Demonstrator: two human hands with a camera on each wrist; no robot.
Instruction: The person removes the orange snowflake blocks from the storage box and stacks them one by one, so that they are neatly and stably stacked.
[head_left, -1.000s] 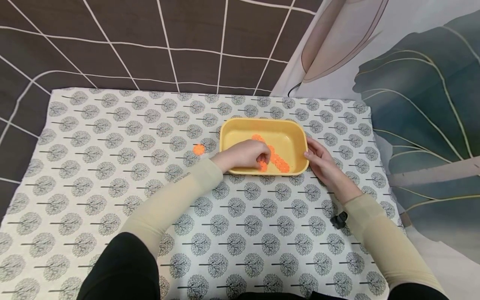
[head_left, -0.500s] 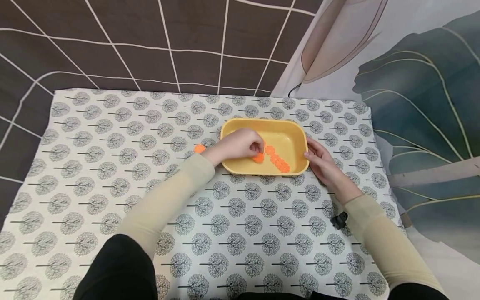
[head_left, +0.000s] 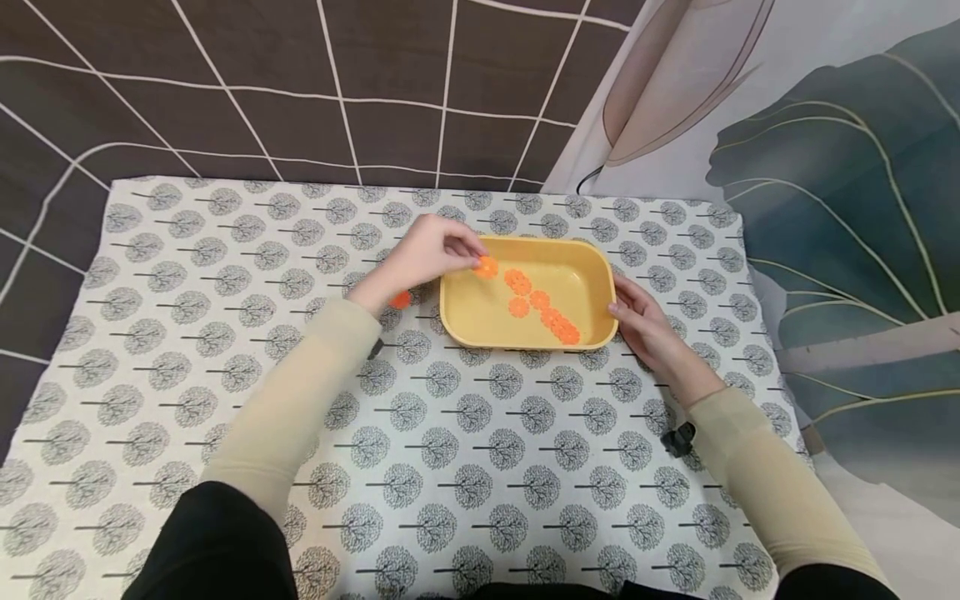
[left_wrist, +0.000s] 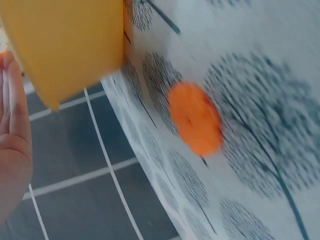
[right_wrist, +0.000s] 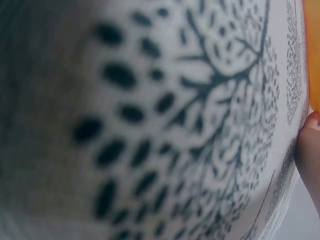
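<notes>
My left hand (head_left: 435,250) is over the back left corner of a yellow plastic basin (head_left: 468,327), pinching an orange carrot slice (head_left: 487,267) with scalloped edges between thumb and fingertips. Several more carrot slices (head_left: 561,325) lie on the basin floor, some overlapping in a slanting row. At the right end, my right hand (head_left: 647,327) grips the basin wall, thumb at the rim and fingers along the outside. One carrot slice (left_wrist: 196,120) lies on the cloth left of the basin; in the head view the left wrist partly covers it. The right wrist view catches only the thumb (right_wrist: 311,145) beside the yellow wall.
A white cloth (head_left: 465,433) printed with grey trees covers the table under the basin. A dark, white-lined tiled surface (head_left: 285,125) runs behind the table. A patterned curtain (head_left: 847,208) hangs at the right.
My left hand has moved from the basin's middle up and left to its back left corner, a carrot slice at its fingertips. Slices beneath it are uncovered. The right hand stays put.
</notes>
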